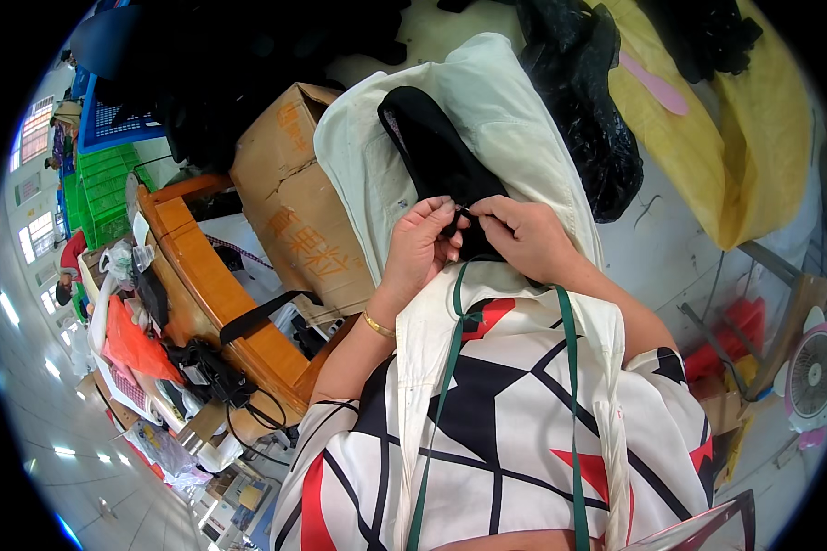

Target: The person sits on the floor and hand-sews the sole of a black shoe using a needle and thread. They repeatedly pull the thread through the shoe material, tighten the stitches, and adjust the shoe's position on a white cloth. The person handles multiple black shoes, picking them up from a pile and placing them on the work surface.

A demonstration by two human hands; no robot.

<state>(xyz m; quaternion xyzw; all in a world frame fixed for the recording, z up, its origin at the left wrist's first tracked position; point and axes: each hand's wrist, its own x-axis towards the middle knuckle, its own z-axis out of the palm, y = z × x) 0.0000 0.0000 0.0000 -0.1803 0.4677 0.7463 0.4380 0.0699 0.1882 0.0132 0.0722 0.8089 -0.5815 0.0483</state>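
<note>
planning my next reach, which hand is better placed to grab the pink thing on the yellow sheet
Probably the right hand: it's nearer the pink thing, while the left hand lies farther across. Both hands pinch at the black item.

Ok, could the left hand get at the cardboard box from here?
Probably yes: the cardboard box stands just left of the left hand, apparently with only white cloth between. The hand is busy, though, pinching at the black cloth, so would likely need to let go first.
</note>
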